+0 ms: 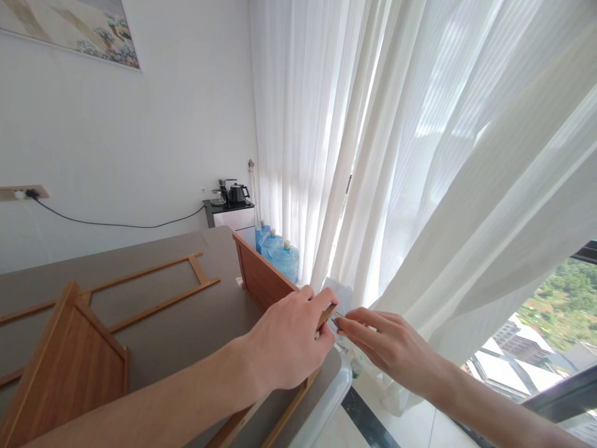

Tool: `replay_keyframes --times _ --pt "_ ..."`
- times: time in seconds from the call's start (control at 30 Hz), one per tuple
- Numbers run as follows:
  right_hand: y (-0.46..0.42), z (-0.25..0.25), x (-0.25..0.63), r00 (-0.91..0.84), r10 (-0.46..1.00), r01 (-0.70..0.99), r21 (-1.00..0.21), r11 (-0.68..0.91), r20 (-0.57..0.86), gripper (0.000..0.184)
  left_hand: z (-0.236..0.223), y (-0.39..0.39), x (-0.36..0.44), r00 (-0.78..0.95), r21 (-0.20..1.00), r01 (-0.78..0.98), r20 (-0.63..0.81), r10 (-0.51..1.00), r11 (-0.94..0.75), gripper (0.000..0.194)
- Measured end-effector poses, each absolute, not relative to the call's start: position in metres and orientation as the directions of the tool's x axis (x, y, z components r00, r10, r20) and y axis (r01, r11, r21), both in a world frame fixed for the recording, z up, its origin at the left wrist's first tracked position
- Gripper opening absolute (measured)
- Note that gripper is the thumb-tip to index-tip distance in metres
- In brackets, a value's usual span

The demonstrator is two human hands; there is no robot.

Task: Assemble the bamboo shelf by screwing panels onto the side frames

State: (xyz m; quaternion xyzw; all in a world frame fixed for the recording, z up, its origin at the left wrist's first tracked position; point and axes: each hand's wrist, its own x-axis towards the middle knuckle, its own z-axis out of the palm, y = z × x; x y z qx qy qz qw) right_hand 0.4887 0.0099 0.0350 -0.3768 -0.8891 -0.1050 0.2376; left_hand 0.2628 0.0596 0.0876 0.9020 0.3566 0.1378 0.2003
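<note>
A brown wooden panel (261, 270) stands on its edge along the far right side of the grey table. My left hand (291, 339) is closed around the wood at the panel's near end, fingers over the top. Between its thumb and fingers a wooden end pokes out. My right hand (392, 339) is closed in a pinch just to the right, holding a small thin metal piece (336, 323) close to that wooden end. The kind of metal piece is too small to make out. Below my left hand, wooden rails (291, 414) lie partly hidden.
On the grey table (186, 326) lie a ladder-like wooden frame (156, 305) and a second wooden panel (79, 367), upright at left. Blue water bottles (282, 255) and a cabinet with a black kettle (239, 193) stand beyond. White curtains (410, 155) hang at right.
</note>
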Motion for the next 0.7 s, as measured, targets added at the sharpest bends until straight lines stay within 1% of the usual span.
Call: replay_keyframes --times 0.07,0.17,0.37,0.57,0.7 --pt "0.010 0.037 0.489 -0.632 0.599 0.727 0.106 0.679 0.492 0.023 0.088 0.060 0.263 0.705 0.469 0.589 0.099 0.702 -0.658 0.030" --pt "0.011 0.041 0.486 -0.652 0.587 0.730 0.189 0.656 0.480 0.020 0.088 0.060 0.262 0.697 0.474 0.598 0.091 0.711 -0.646 0.031" --pt "0.011 0.046 0.485 -0.701 0.567 0.702 0.279 0.655 0.432 0.027 0.086 0.060 0.261 0.696 0.477 0.593 0.104 0.711 -0.649 0.033" --pt "0.011 0.057 0.483 -0.735 0.526 0.673 0.361 0.646 0.428 0.027 0.085 0.060 0.261 0.699 0.468 0.592 0.108 0.707 -0.657 0.031" --pt "0.009 0.070 0.479 -0.759 0.517 0.650 0.407 0.642 0.396 0.025 0.084 0.061 0.262 0.702 0.462 0.587 0.120 0.702 -0.665 0.029"
